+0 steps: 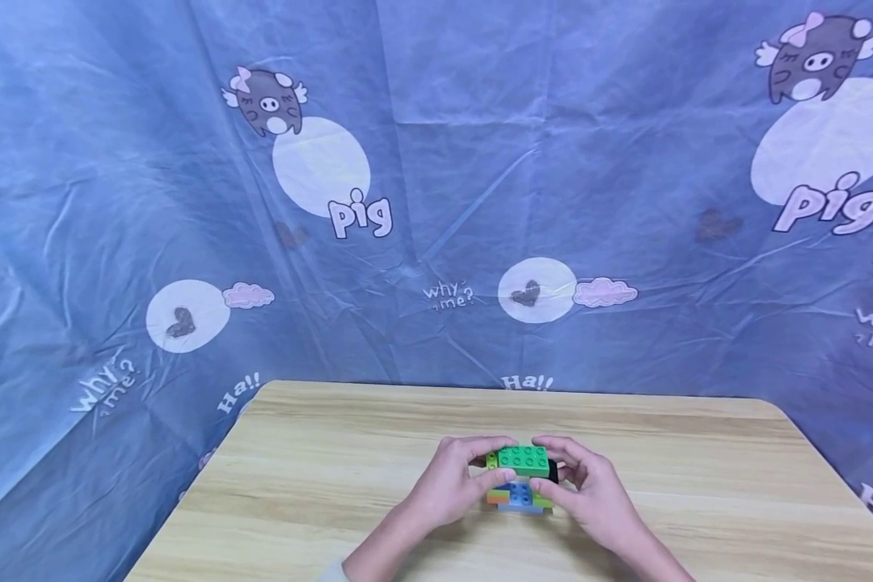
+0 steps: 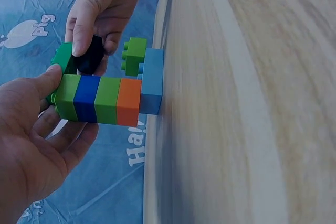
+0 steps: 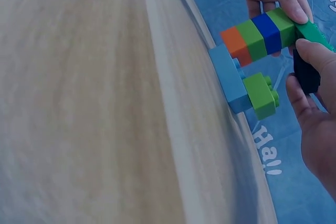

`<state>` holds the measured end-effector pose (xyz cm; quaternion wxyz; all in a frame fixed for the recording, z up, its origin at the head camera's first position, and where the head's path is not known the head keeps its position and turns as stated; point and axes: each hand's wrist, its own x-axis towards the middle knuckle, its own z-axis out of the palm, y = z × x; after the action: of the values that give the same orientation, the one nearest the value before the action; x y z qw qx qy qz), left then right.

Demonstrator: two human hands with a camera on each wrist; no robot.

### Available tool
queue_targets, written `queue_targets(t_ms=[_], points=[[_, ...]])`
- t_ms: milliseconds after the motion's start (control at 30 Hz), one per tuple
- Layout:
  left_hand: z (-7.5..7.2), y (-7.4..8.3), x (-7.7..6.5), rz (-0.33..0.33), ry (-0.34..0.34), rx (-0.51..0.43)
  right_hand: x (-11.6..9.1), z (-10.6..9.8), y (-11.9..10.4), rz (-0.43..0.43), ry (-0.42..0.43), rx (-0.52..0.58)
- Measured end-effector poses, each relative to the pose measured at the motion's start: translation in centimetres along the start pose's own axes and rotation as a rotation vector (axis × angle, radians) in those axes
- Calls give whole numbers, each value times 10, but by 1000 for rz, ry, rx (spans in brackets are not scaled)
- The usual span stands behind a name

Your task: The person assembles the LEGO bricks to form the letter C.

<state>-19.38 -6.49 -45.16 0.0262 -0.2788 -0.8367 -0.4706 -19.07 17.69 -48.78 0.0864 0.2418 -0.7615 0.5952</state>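
A small structure of toy building bricks stands on the table, between the two hands. Its light blue base brick carries a tall stack of orange, light green and dark blue bricks on the left. A shorter light green brick sits at the base's other end. Across the top lies a green brick, studs up, with a black brick under its right end. My left hand grips the stack's top beside the green brick. My right hand pinches the black brick with thumb and fingers.
The wood-grain table spreads around the hands. Behind it and at both sides hangs a blue printed cloth, close to the table's back edge.
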Motion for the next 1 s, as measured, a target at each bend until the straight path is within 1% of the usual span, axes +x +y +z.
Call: queue_targets(t_ms=[133,267,367,467,533,633,767,833,1000], points=[[1,0,0,34,-6,19,0,-3,-2,6,-14,-34],[1,1,0,45,-8,39,0,-6,-4,-15,-30,-62],[0,2,0,41,-6,59,1,-7,-4,-78,-36,-117],[0,2,0,40,-2,72,3,-8,-4,-168,-43,-164],[0,2,0,47,2,73,3,-8,-3,-220,-48,-172],[1,1,0,68,9,79,4,-8,-2,-266,-51,-164],[1,1,1,86,16,94,5,-8,-1,-291,-22,-175],[1,1,1,83,16,95,5,-8,0,-298,2,-174],[1,2,1,83,16,102,5,-8,0,-288,34,-145]])
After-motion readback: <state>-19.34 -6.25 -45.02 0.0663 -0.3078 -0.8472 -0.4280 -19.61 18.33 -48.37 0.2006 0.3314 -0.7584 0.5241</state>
